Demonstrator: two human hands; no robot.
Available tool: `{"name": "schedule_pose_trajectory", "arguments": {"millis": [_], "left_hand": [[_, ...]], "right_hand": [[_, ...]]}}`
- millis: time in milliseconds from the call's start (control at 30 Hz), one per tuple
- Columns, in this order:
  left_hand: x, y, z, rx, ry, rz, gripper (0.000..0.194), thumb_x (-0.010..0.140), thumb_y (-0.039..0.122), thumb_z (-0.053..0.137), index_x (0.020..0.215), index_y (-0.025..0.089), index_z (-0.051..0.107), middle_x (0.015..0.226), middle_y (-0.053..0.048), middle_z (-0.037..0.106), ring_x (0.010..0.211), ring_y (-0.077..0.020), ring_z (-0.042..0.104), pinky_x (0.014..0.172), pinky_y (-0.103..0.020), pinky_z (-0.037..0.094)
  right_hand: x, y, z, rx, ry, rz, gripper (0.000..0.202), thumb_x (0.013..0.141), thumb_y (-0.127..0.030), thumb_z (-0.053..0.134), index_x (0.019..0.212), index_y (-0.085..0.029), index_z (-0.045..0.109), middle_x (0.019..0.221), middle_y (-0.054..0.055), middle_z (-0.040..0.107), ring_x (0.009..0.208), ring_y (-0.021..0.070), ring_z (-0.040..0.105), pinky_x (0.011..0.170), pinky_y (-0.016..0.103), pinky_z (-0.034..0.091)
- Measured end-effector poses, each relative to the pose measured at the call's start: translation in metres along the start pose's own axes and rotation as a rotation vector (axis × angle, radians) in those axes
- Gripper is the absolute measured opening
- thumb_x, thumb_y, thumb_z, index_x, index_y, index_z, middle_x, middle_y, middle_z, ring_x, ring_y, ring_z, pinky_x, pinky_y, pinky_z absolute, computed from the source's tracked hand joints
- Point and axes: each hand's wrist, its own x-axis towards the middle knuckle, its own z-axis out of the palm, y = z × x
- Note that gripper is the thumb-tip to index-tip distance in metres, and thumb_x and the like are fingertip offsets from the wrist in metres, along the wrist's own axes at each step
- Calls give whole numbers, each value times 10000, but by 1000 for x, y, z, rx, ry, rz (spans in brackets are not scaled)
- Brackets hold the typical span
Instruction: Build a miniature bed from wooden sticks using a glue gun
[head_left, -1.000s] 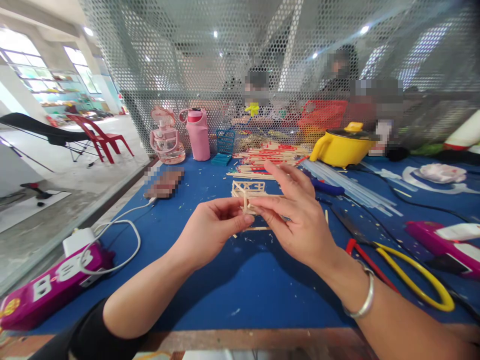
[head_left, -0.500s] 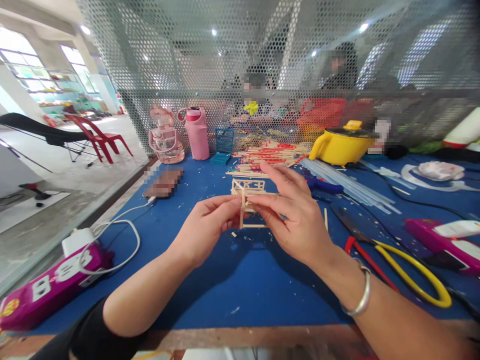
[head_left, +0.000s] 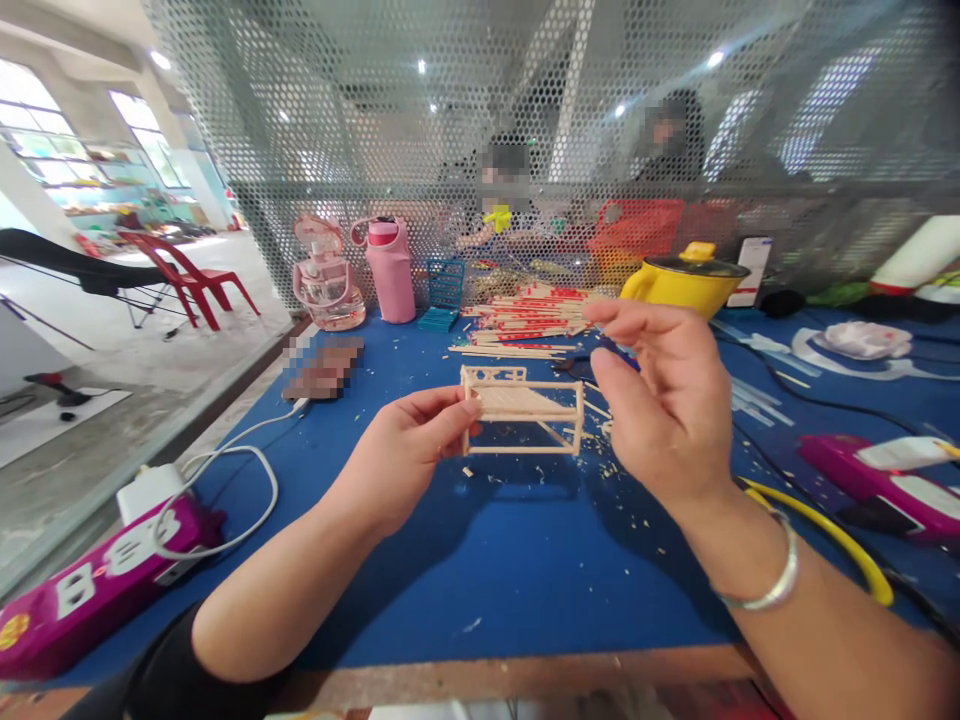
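While the left hand pinches one corner post of the small stick frame and the right hand hovers empty, fingers loosely curled, the frame looks light and fragile, best held by its posts.

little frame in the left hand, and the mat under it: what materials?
Frame: looks like thin bare wooden sticks, pale, matte and unpainted, apparently glued; same-coloured splinters litter the table. The left hand pinches one end post. Mat: blue, matte, slightly fuzzy, probably felt or fabric; can't confirm.
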Motion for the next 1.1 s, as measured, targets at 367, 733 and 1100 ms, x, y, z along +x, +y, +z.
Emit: {"name": "schedule_pose_trajectory", "arguments": {"millis": [367,733,1100], "left_hand": [[-8,7,3,41,-2,64,218,815,353,623,909,177,712,719,15,593,642,-79,453,632,-199,367],[-11,8,8,137,-56,119,228,820,357,618,941,199,731,723,11,600,639,-86,462,626,-196,382],[-15,6,5,225,-82,69,275,807,402,623,973,209,724,723,5,599,650,-106,459,622,-223,368]], "right_hand": [[13,-26,11,-391,-456,-364,172,781,-171,596,859,-251,728,1350,26,528,1212,293,473,1010,536,384],[-2,-22,14,-339,-320,-321,126,827,-206,608,859,-250,722,1263,41,611,1167,279,538,944,516,470],[3,-23,4,-401,-458,-424,142,844,-230,597,910,-278,713,1356,2,539,1279,278,434,1040,521,369]]}}
